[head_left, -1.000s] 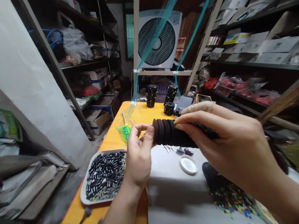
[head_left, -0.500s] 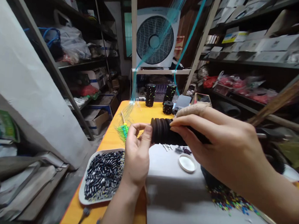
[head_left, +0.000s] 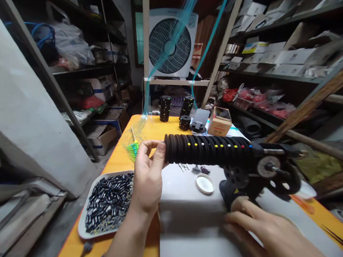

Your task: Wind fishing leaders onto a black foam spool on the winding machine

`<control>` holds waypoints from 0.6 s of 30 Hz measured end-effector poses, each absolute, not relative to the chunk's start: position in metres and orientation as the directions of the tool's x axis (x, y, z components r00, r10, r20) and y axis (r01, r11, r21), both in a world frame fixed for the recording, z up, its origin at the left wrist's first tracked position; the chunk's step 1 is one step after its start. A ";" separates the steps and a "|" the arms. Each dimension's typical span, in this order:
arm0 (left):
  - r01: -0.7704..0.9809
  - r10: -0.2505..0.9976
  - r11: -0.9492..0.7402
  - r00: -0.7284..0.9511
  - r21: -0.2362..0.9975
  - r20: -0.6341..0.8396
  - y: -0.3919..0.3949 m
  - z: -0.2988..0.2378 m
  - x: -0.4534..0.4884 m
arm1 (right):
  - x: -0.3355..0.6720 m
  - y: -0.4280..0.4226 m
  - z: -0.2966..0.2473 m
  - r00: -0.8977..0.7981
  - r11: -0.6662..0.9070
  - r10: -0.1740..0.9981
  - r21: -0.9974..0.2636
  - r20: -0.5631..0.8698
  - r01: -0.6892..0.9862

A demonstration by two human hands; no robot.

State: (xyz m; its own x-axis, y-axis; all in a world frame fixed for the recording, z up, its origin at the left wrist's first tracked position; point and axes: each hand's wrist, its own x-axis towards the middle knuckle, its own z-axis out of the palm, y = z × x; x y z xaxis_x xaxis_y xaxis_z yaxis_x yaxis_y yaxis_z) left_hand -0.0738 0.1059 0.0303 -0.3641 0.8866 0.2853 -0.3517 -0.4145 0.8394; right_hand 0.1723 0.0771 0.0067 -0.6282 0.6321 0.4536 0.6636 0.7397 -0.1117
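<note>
A long row of black foam spools [head_left: 208, 150], dotted with yellow, white and red beads, sits sideways on a black hand-crank winder [head_left: 271, 172] above the grey mat [head_left: 194, 228]. My left hand [head_left: 148, 170] is raised at the row's left end. Its thumb and forefinger are pinched together against the end spool, and what they hold is too small to make out. My right hand [head_left: 261, 232] lies low on the mat by the winder's black base [head_left: 231, 191], with fingers stretched out and nothing in them.
A white tray of small black tubes [head_left: 107, 204] lies at the left on the orange table [head_left: 119, 160]. A white lid [head_left: 205, 183], stacked black spools [head_left: 164, 108], a small box [head_left: 219, 122], a box fan [head_left: 168, 42] and hanging turquoise line [head_left: 161, 65] lie beyond. Cluttered shelves line both sides.
My right hand has let go of the top of the spool row and dropped to the mat by the winder's base, uncovering the beads and winder. My left hand stays at the row's end.
</note>
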 end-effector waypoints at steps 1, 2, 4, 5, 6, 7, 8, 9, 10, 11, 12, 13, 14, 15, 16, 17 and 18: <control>-0.353 0.886 -0.415 -0.365 0.839 0.285 0.106 0.030 -0.074 | 0.180 0.077 -0.004 -0.627 0.714 0.670 -0.113 0.398 0.691; -0.355 0.886 -0.417 -0.364 0.837 0.287 0.106 0.031 -0.074 | 0.186 0.078 -0.013 -0.620 0.696 0.692 -0.113 0.370 0.709; -0.361 0.887 -0.418 -0.361 0.834 0.288 0.106 0.031 -0.074 | 0.194 0.079 -0.025 -0.594 0.670 0.715 -0.117 0.370 0.733; -0.364 0.887 -0.417 -0.360 0.832 0.287 0.105 0.031 -0.073 | 0.195 0.078 -0.028 -0.574 0.660 0.718 -0.125 0.393 0.741; -0.367 0.888 -0.416 -0.362 0.832 0.284 0.105 0.032 -0.073 | 0.196 0.076 -0.030 -0.555 0.654 0.721 -0.142 0.415 0.743; -0.369 0.888 -0.415 -0.365 0.831 0.281 0.105 0.032 -0.073 | 0.194 0.074 -0.031 -0.539 0.651 0.724 -0.169 0.431 0.740; -0.371 0.888 -0.414 -0.367 0.831 0.278 0.105 0.032 -0.073 | 0.192 0.072 -0.032 -0.529 0.651 0.730 -0.203 0.432 0.732; -0.372 0.887 -0.413 -0.370 0.831 0.275 0.105 0.032 -0.072 | 0.189 0.070 -0.031 -0.527 0.651 0.739 -0.243 0.420 0.719; -0.373 0.887 -0.412 -0.371 0.831 0.274 0.105 0.033 -0.072 | 0.185 0.068 -0.031 -0.530 0.649 0.750 -0.285 0.396 0.706; -0.375 0.888 -0.413 -0.370 0.830 0.274 0.104 0.033 -0.072 | 0.181 0.066 -0.030 -0.535 0.642 0.762 -0.325 0.363 0.694; -0.378 0.887 -0.413 -0.372 0.828 0.273 0.104 0.033 -0.072 | 0.177 0.065 -0.030 -0.544 0.635 0.772 -0.360 0.329 0.684; -0.381 0.887 -0.415 -0.372 0.826 0.274 0.104 0.033 -0.072 | 0.174 0.064 -0.029 -0.552 0.628 0.778 -0.388 0.301 0.674; -0.383 0.887 -0.415 -0.372 0.825 0.273 0.104 0.033 -0.072 | 0.172 0.065 -0.029 -0.553 0.624 0.781 -0.408 0.291 0.666; -0.384 0.888 -0.414 -0.370 0.826 0.273 0.105 0.032 -0.072 | 0.171 0.065 -0.029 -0.549 0.623 0.782 -0.418 0.297 0.661; -0.382 0.889 -0.412 -0.368 0.827 0.273 0.105 0.032 -0.072 | 0.172 0.067 -0.029 -0.541 0.624 0.781 -0.419 0.310 0.660; -0.380 0.890 -0.410 -0.366 0.829 0.273 0.105 0.032 -0.072 | 0.174 0.068 -0.030 -0.530 0.624 0.781 -0.411 0.330 0.665; -0.377 0.891 -0.409 -0.364 0.831 0.272 0.106 0.032 -0.072 | 0.176 0.069 -0.031 -0.519 0.623 0.782 -0.396 0.346 0.674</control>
